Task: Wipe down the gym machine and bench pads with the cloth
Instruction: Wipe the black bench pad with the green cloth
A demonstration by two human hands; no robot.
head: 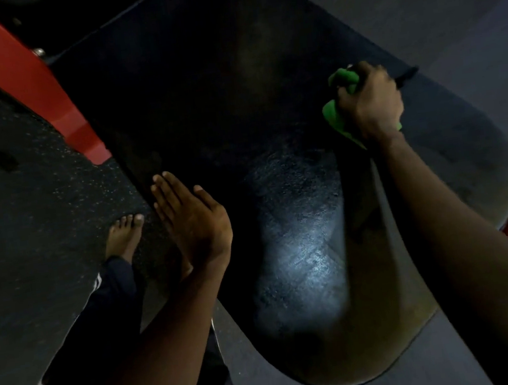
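At the far left a red painted metal frame beam (pixel 27 78) runs diagonally over the speckled black rubber floor (pixel 26 202), where a bare foot (pixel 124 235) below a dark trouser leg with white stripes (pixel 101 304) stands. The left hand (pixel 191 221) lies flat with straight fingers on the near edge of the large black padded bench pad (pixel 300 250). Further right, the right hand (pixel 369 103) grips a bunched bright green cloth (pixel 337 116), fingers curled round it, against the pad's right-hand part.
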